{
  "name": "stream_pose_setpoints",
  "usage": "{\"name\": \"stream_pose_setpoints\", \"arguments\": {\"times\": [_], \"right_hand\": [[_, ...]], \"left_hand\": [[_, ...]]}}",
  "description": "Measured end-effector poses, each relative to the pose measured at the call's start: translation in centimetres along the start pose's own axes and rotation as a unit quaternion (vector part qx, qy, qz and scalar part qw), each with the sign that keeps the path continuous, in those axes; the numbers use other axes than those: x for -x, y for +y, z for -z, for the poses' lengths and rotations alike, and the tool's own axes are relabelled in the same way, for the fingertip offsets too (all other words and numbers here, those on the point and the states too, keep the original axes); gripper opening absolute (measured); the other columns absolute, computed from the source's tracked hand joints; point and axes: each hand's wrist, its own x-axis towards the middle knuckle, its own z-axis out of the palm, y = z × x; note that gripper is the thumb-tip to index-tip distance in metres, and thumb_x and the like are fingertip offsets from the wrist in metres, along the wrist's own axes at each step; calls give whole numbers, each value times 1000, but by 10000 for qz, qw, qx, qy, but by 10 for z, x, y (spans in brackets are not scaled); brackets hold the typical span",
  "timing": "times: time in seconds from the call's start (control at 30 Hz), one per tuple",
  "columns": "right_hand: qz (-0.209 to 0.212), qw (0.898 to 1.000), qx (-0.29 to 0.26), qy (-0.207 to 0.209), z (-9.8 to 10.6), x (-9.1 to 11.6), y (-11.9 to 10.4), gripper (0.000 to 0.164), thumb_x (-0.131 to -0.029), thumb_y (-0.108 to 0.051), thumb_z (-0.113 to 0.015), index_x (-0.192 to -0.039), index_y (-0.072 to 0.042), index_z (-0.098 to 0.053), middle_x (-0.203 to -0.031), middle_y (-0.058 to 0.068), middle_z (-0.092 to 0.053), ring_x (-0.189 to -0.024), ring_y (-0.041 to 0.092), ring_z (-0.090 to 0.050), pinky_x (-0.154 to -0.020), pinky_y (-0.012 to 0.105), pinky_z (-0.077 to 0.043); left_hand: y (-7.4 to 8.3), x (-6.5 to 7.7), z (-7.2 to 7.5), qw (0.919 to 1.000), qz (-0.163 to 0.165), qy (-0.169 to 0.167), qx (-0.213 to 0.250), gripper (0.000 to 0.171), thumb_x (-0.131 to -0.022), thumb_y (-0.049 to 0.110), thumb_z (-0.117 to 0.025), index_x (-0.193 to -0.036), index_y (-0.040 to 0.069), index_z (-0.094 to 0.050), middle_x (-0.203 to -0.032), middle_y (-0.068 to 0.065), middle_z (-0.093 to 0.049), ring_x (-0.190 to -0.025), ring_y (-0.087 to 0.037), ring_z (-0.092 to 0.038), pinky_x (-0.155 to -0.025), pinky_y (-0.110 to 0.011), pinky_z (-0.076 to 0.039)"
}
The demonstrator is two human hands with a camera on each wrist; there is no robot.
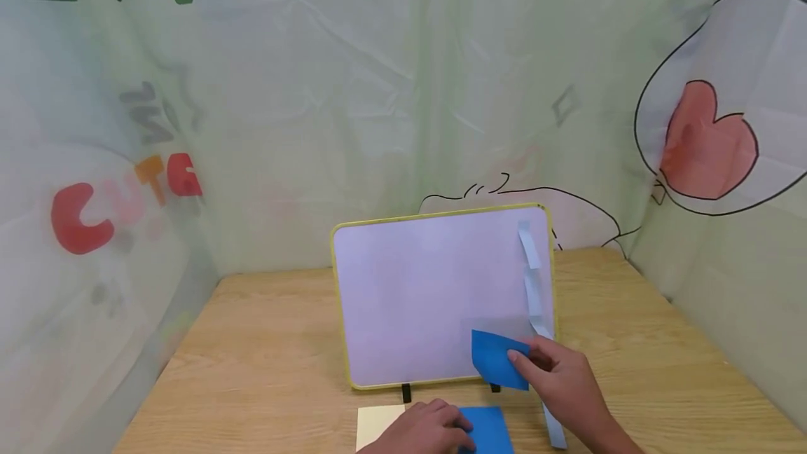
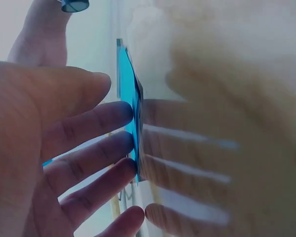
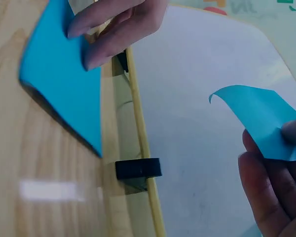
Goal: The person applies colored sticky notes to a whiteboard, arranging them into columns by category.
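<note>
Between thumb and fingers, my right hand (image 1: 570, 384) pinches a single blue sticky note (image 1: 494, 359) in front of the whiteboard's (image 1: 429, 293) lower right part. In the right wrist view the held note (image 3: 256, 116) curls at its free corner. My left hand (image 1: 424, 431) rests its fingertips on a blue sticky note pad (image 1: 492, 429) on the table. The left wrist view has these fingers spread and nearly straight, touching the pad (image 2: 126, 74) seen edge-on. Beside the pad, partly covered by the left hand, lies a pale yellow sticky note pad (image 1: 376, 424).
Light blue paper strips (image 1: 529, 247) run down the board's right side, one strip (image 1: 555, 429) reaching the table. Black feet (image 1: 406, 393) support the yellow-framed board on the wooden table (image 1: 252, 370). A printed curtain (image 1: 315, 125) surrounds the table's back and sides.
</note>
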Motion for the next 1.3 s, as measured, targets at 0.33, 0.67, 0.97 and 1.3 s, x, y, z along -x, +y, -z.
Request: {"name": "stream_pose_setpoints", "arguments": {"times": [0.33, 0.67, 0.97, 1.3], "right_hand": [[980, 9930, 341, 570, -5, -16, -14, 17, -93, -20, -73, -102, -6, -74, -88, 2, -73, -73, 10, -66, -65, 24, -53], [1483, 9798, 512, 1243, 5, -30, -19, 20, -93, -14, -73, -106, 1, -73, -92, 14, -74, -74, 20, -68, -65, 38, -59], [1858, 9692, 347, 1580, 2, -36, -24, 17, -89, -8, -75, -103, 2, -75, -86, 10, -73, -68, 7, -61, -60, 14, -49], [2370, 9454, 188, 2228, 2, -48, -35, 17, -89, 1, -70, -105, 5, -75, -95, 16, -75, -81, 26, -73, -77, 5, -43]], "left_hand": [[-2, -12, 10, 9991, 141, -315, 239, 26, -103, 36, -57, -114, 22, -76, -112, 16, -64, -102, 5, -53, -83, -8, -38], [-9, -18, 21, 9752, 972, -430, 1940, 29, -105, 30, -55, -122, 17, -74, -111, 20, -67, -99, 11, -55, -84, -13, -45], [-17, -17, 32, 9586, 1224, 153, 2568, 31, -105, 29, -54, -122, 13, -73, -112, 14, -70, -100, 8, -59, -85, -17, -48], [-27, -28, 62, 9547, 1148, 1008, 2554, 30, -105, 29, -54, -120, 11, -73, -111, 8, -71, -101, 2, -62, -87, -23, -51]]}}
